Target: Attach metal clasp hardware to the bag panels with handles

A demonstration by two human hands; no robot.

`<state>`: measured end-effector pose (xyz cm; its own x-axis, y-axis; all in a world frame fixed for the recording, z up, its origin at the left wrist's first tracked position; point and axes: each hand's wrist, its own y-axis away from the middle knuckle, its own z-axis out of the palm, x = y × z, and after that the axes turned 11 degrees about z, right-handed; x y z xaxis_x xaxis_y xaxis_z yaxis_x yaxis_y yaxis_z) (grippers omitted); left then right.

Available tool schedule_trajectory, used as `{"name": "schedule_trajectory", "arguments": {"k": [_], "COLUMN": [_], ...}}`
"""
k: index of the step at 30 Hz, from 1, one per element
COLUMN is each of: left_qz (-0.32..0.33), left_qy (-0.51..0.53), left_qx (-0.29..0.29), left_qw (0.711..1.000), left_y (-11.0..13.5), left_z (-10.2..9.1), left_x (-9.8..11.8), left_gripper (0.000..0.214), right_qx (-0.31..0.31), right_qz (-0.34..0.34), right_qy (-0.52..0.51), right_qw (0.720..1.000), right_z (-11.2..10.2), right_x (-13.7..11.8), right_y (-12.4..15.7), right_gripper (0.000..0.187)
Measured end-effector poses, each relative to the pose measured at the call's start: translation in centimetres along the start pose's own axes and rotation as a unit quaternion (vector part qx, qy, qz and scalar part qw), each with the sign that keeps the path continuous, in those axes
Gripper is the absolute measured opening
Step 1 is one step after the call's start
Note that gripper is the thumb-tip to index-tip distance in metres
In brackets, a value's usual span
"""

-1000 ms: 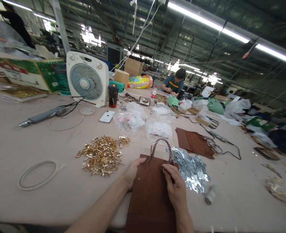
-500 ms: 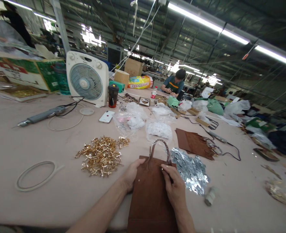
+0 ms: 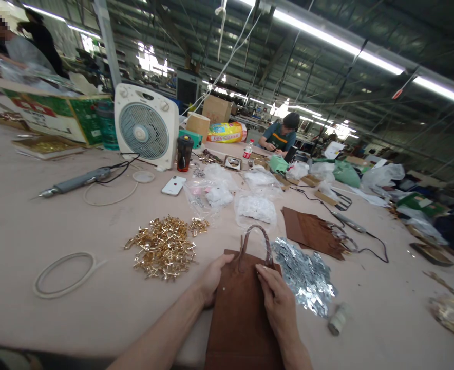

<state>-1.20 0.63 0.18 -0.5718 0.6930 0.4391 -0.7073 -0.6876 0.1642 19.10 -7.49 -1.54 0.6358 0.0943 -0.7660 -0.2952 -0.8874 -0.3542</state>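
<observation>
A brown leather bag panel (image 3: 238,321) with a looped handle (image 3: 256,228) in clear wrap lies in front of me, its lower end running out of view. My left hand (image 3: 212,277) grips its upper left edge, thumb on the face and the other fingers hidden behind. On the panel's upper right rests my right hand (image 3: 277,293), fingertips pressed together at the handle's right base; whatever they pinch is hidden. Left of the panel is a pile of gold metal fittings (image 3: 165,249). Flat silver metal plates (image 3: 306,275) are heaped close by on the right.
More brown panels with handles (image 3: 309,231) lie beyond the silver plates. A fan (image 3: 144,128), a phone (image 3: 173,185), plastic bags (image 3: 256,208) and two corded tools (image 3: 75,181) are on the table. A grey roll (image 3: 338,319) stands at right. A co-worker (image 3: 281,134) sits at the far side.
The view has shifted slightly, so the scene sits a little further right. My right fingertips have flattened somewhat against the panel by the handle. My left hand keeps its grip.
</observation>
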Motion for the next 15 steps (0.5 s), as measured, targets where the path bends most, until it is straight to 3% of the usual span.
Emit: {"name": "schedule_trajectory", "arguments": {"k": [5, 10, 15], "left_qz": [-0.007, -0.012, -0.012], "left_qy": [-0.005, -0.014, -0.016], "left_qx": [0.002, 0.027, 0.049], "left_qw": [1.000, 0.999, 0.999], "left_y": [-0.1, 0.1, 0.0], "left_z": [0.2, 0.6, 0.6], "left_x": [0.0, 0.1, 0.0], "left_gripper": [0.048, 0.051, 0.050], "right_qx": [0.040, 0.094, 0.116], "right_qz": [-0.018, -0.118, -0.140], "right_qy": [0.013, 0.132, 0.225], "right_qw": [0.999, 0.980, 0.957], "right_z": [0.3, 0.9, 1.3], "right_x": [-0.1, -0.4, -0.7], "right_y": [0.3, 0.3, 0.5], "right_gripper": [0.025, 0.028, 0.026]}}
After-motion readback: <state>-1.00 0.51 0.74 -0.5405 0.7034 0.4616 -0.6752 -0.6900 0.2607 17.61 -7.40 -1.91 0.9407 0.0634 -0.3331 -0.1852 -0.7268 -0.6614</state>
